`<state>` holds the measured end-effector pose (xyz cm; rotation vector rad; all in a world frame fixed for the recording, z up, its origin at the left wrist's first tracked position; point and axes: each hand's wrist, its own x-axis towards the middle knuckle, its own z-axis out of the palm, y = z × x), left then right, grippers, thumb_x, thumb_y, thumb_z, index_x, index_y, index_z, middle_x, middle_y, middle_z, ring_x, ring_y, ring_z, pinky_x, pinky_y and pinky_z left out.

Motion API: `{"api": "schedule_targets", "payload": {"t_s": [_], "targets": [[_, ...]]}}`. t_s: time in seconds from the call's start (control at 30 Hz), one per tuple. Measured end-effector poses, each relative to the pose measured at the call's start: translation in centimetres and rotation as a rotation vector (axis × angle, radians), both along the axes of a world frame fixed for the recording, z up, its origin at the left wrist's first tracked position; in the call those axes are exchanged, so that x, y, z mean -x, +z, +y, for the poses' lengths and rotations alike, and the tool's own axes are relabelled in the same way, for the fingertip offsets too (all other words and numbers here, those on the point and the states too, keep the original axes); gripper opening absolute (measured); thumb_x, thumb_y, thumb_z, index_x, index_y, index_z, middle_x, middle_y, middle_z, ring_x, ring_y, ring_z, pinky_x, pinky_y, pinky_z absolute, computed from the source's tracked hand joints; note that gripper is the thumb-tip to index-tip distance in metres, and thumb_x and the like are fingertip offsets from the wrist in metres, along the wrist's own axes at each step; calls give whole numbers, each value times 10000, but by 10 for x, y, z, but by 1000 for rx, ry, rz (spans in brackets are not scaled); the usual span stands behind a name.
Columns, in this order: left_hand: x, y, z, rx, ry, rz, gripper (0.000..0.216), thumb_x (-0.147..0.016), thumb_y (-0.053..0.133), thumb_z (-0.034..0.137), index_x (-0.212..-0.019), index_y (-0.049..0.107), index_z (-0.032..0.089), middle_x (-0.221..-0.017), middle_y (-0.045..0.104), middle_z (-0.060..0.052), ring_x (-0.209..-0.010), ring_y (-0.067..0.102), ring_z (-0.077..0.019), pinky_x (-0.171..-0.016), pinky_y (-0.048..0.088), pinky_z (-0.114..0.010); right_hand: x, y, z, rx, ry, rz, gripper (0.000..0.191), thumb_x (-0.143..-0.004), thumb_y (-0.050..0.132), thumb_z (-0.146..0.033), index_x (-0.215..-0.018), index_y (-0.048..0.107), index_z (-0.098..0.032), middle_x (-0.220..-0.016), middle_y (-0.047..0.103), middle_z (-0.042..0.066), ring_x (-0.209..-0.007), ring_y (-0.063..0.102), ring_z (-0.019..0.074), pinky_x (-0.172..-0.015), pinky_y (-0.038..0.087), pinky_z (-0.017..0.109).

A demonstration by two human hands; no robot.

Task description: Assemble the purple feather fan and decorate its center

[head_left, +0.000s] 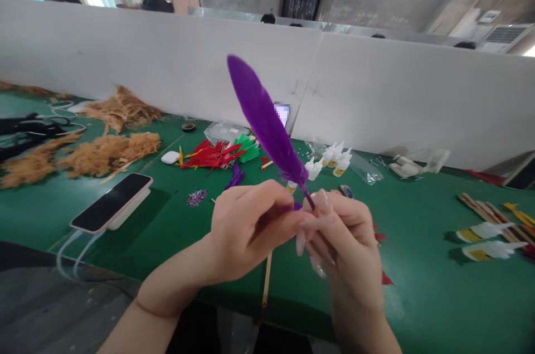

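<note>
A purple feather stands up between my hands, its tip leaning to the upper left. My right hand pinches the bare quill at its lower end between thumb and fingers. Curled beside it, my left hand has its fingertips closed at the base of the same feather, touching the right fingertips. A small purple bit shows between the two hands. Below them, a thin wooden stick lies on the green table, partly hidden by my left hand.
Red feathers, green feathers and several glue bottles lie beyond my hands. A phone and tan fibre bundles are left. Two glue bottles and sticks lie right. A white partition stands behind.
</note>
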<state>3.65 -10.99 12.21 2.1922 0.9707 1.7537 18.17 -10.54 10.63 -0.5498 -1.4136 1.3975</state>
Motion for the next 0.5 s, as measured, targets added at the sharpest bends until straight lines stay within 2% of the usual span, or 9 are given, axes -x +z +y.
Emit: {"api": "schedule_targets", "payload": {"t_s": [0.1,0.27,0.33,0.5], "targets": [[-3,-1,3,116,-63,-91,247,-814,657,270,-625,523,183,-468,506,64,-390,367,-39,-375,303,-159,1,-1,-2,-119,-107,-83,326,-923,521,-293,-622,595,-192,-468,464,-57,-352,360,31,-321,252,162],[-10,-3,2,337,-280,-353,280,-868,577,366,-662,516,187,-458,519,50,-358,428,-51,-347,344,-157,4,-2,-2,-344,-267,-180,285,-902,549,-269,-633,586,-186,-507,475,-44,-402,407,46,-369,286,188],[-10,-2,1,388,-345,-397,249,-860,595,347,-688,522,183,-488,541,48,-361,450,-45,-343,353,-142,4,-1,-1,-345,-269,-184,294,-910,536,-278,-636,586,-186,-498,465,-46,-395,393,46,-373,288,193],[0,5,-2,530,-436,-404,127,-847,626,255,-766,567,177,-530,568,46,-395,525,-57,-364,408,-136,2,3,-5,-184,-159,-93,363,-938,489,-301,-600,557,-186,-459,446,-53,-363,344,39,-363,268,188]]}}
